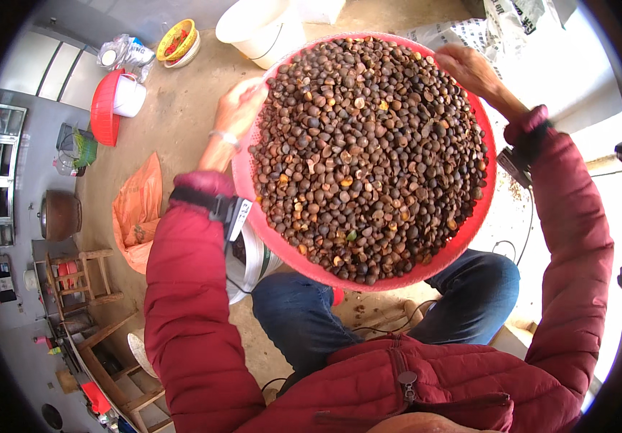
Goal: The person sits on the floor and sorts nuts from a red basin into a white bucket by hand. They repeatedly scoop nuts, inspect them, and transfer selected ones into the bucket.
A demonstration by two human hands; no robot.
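Note:
A round red plastic basket (241, 176) is held above my knees, full of small brown nuts or seeds (365, 162). Among them lie a few orange bits and a green leaf fragment (351, 235). My left hand (241, 105) grips the basket's rim at the upper left, a bracelet at its wrist. On the upper right side of the rim, my right hand (465, 67) has hold too. Both hands are slightly blurred, and their fingertips are partly hidden at the rim. Below the basket's left edge a white bucket (251, 265) shows, partly covered, with dark contents.
A large white bucket (259, 30) stands beyond the basket. Printed plastic sacks (462, 35) lie at the upper right. On the left floor are an orange woven sack (140, 216), a red basin (106, 108) and wooden chairs (81, 281). Black cables (527, 227) hang from my wrist straps.

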